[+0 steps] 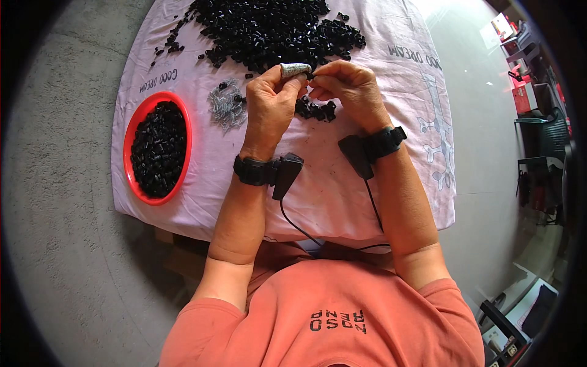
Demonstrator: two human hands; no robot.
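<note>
My left hand [272,104] is closed in a pinch, and silvery wrapping [296,70] covers its index finger. A small black plastic piece [310,76] shows at its fingertips, partly hidden by them. My right hand [351,88] meets it from the right, thumb and fingers pressed together beside the piece; what they pinch is too small to make out. Just below the hands lies a small cluster of black pieces [318,110]. Left of my left hand is a heap of thin, clear or silvery pins [226,110], with a few black pieces on and near it.
A large pile of black pieces [263,33] covers the far part of the cloth-covered table [318,183]. At the left stands a red bowl [188,134] full of similar pieces. Both wrists carry black strapped devices with cables [372,202]. Chairs [553,134] stand off to the right.
</note>
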